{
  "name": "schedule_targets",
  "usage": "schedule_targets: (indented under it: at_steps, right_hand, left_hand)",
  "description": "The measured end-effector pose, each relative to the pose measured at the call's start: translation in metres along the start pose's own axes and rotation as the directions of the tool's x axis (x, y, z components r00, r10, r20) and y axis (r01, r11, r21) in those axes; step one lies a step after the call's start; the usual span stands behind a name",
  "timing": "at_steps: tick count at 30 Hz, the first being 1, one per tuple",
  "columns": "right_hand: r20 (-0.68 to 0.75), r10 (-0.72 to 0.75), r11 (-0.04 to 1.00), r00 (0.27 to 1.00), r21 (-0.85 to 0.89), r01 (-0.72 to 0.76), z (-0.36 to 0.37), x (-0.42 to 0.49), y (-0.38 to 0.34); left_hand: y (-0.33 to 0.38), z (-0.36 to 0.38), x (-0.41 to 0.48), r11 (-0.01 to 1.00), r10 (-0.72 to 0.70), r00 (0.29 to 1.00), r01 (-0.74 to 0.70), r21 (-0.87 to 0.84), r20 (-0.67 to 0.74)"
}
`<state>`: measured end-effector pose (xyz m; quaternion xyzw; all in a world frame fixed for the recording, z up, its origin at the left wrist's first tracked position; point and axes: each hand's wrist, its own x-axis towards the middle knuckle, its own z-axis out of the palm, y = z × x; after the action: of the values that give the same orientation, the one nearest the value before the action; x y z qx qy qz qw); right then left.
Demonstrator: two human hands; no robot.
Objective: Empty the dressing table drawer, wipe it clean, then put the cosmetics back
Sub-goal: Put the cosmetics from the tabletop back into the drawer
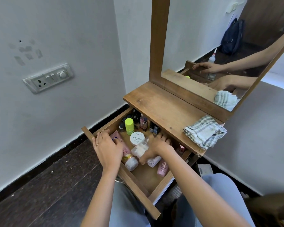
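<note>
Emptying step in hand: the drawer was open and loaded, and no wiping had been done.

The wooden bench (162, 108) carried only the folded checked cloth (205, 131) at its right end. Below it the drawer (138, 192) stood pulled out, with the cosmetics (138, 123) inside, most of them crowded at the back. The left hand (107, 148) gripped the drawer's left wall, fingers curled over it. The right hand (156, 145) was closed round a clear packet (140, 149) of white contents in the middle of the drawer. A white tub (137, 138) marked nail polish sat just behind the packet, and a pink tube (163, 167) lay near the front. Judgement: the task was at an early stage. The next move called for lifting the packet clear without toppling the upright bottles and setting it on the bench.
</note>
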<state>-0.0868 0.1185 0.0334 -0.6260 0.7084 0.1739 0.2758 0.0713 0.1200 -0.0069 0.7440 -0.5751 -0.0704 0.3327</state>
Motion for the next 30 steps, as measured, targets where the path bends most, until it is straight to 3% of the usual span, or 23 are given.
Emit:
schedule_targets:
  at_steps: [7, 26, 30]
  right_hand:
    - [-0.120, -0.016, 0.984, 0.993, 0.175, 0.037, 0.018, 0.005, 0.008]
    - [-0.251, -0.005, 0.973, 0.968, 0.222, 0.062, 0.028, 0.019, 0.001]
    - [-0.226, -0.015, 0.968, 0.974, 0.241, 0.070, 0.030, 0.021, -0.001]
  left_hand:
    - [0.002, -0.002, 0.000, 1.000, 0.001, 1.000, -0.001, 0.009, 0.002]
    - [0.002, -0.001, 0.000, 1.000, 0.005, 1.000, -0.005, 0.003, -0.006]
    - [0.001, 0.000, 0.000, 1.000, -0.004, 1.000, 0.004, -0.004, 0.001]
